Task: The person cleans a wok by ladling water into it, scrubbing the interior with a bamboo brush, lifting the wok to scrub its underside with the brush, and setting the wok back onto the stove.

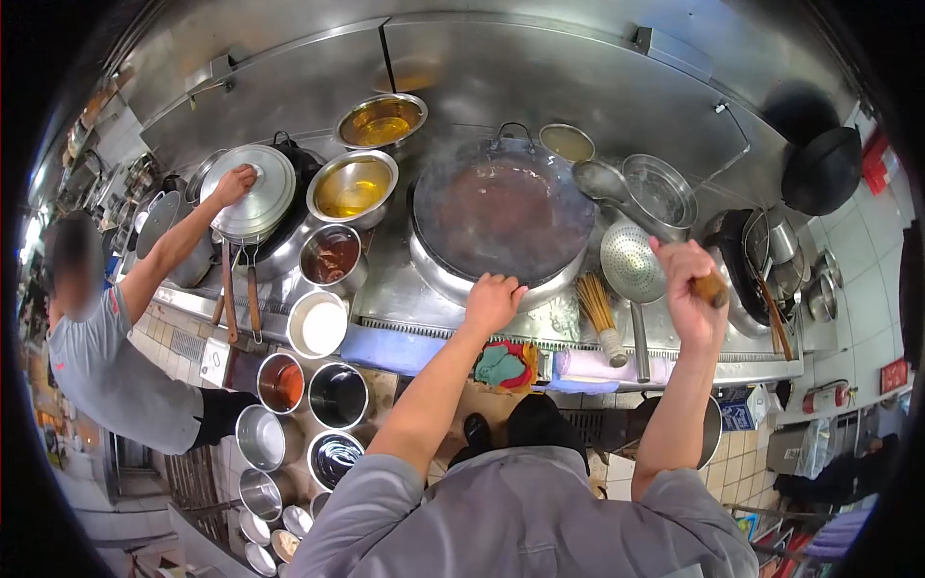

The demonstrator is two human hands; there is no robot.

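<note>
A large dark wok [438, 252] with reddish-brown liquid steams on the stove before me. My left hand [496, 301] is at its near rim, fingers curled over the edge. To the right, my right hand [690, 287] is closed round the handle of a ladle [601, 181]. The wooden end of that handle sticks out of my fist, and the ladle's bowl is raised near the wok's right rim. Below the ladle a perforated skimmer [633, 260] lies on the counter, beside a bamboo brush [599, 318].
Bowls of yellow oil [353, 185] and pots of sauce [280, 382] stand left of the wok. A co-worker [125, 356] holds a lid [262, 197] on another wok. A water pan [659, 193] and a second wok [734, 289] are at right. Cloths [501, 364] lie at the front edge.
</note>
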